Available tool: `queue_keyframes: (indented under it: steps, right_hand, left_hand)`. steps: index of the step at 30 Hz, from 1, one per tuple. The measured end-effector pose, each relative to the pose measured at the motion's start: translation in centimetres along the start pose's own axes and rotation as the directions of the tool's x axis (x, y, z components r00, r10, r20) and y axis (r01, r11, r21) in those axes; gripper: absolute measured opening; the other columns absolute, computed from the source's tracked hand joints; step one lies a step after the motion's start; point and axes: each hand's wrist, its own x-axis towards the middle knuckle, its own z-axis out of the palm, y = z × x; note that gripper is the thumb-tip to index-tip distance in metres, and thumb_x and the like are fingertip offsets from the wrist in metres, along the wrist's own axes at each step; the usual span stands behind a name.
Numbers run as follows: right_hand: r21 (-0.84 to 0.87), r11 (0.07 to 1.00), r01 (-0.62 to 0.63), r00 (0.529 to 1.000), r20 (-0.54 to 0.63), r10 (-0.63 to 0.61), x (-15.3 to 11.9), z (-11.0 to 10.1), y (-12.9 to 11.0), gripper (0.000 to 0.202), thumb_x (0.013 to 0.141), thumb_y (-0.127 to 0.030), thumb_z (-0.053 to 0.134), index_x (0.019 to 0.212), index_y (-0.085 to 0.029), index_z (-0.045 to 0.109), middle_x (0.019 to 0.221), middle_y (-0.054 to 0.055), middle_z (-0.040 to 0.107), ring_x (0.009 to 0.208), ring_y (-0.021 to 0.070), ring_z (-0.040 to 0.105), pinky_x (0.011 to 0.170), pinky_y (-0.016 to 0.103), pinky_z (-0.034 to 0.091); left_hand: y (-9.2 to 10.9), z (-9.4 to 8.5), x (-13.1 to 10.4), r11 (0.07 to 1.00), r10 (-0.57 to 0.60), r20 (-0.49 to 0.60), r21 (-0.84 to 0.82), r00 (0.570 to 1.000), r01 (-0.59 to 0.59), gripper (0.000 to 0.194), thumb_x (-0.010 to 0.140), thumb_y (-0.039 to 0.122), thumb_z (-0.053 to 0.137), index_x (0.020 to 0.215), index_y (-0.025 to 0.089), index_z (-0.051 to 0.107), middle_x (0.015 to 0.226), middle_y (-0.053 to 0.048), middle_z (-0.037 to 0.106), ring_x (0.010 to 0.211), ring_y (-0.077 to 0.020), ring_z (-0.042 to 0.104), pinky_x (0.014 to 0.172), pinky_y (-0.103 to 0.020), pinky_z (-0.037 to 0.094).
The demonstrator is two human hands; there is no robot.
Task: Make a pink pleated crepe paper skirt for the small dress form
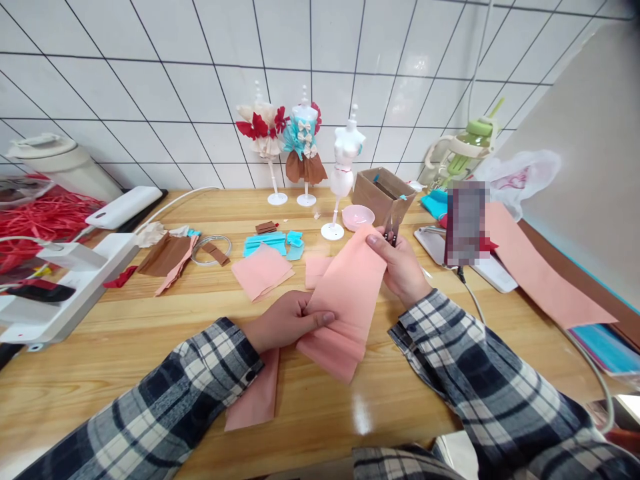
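A pink crepe paper strip (pixel 350 280) is stretched between my two hands above the table. My left hand (pixel 295 320) pinches its lower part, thumb on top, where the paper shows folded layers. The upper end is gripped by my right hand (pixel 403 263) between thumb and fingers. Small scissors (pixel 392 230) stick up from that same hand, blades pointing away from me; the fingers around them are partly hidden. Another pink piece (pixel 257 393) lies under my left forearm. Stacked pink squares (pixel 263 270) rest just beyond my left hand.
A bare white mannequin (pixel 345 167) stands by a pink dish (pixel 358 217) and a cardboard box (pixel 383 193). Two dressed mannequins (pixel 306 143) are behind. At left are a power strip (pixel 95 280) and brown paper (pixel 167 255); at right, a long pink strip (pixel 550 273).
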Motion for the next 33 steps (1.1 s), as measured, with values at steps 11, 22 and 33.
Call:
queue_keyframes:
  steps: [11,22,33]
  right_hand:
    - [-0.232,0.882,-0.411,0.813,0.346,0.469,-0.5,-1.1,-1.1,0.054,0.076,-0.064,0.063,0.085,-0.011,0.071,0.064,-0.002,0.054,0.041,0.0011,0.020,0.037,0.019,0.006]
    - [-0.242,0.750,-0.616,0.678,0.322,0.661,-2.7,2.0,1.4,0.048,0.073,-0.060,0.070,0.070,-0.018,0.048,0.053,-0.010,0.032,0.041,0.0024,0.016,0.037,0.018,0.002]
    - [-0.177,0.949,-0.261,0.959,0.064,0.276,-1.9,2.0,1.9,0.039,0.060,-0.045,0.083,0.070,-0.020,0.055,0.061,-0.004,0.053,0.051,0.0091,0.044,0.044,0.022,0.033]
  left_hand:
    - [-1.1,-3.8,-0.8,0.495,0.783,-0.280,0.822,0.555,-0.283,0.021,0.089,0.026,0.059,0.104,0.031,0.073,0.126,-0.006,0.066,0.121,-0.0254,0.055,0.105,-0.045,0.039]
    - [-1.8,-3.8,-0.7,0.258,0.831,-0.028,0.905,0.556,-0.339,0.034,0.092,0.017,0.050,0.111,0.035,0.071,0.126,-0.003,0.067,0.125,-0.0214,0.051,0.108,-0.044,0.034]
    - [-1.4,-2.8,0.2,0.779,0.545,-0.532,0.607,0.648,-0.157,0.032,0.084,0.025,0.058,0.114,0.017,0.063,0.102,-0.011,0.066,0.089,-0.0214,0.061,0.080,-0.036,0.050]
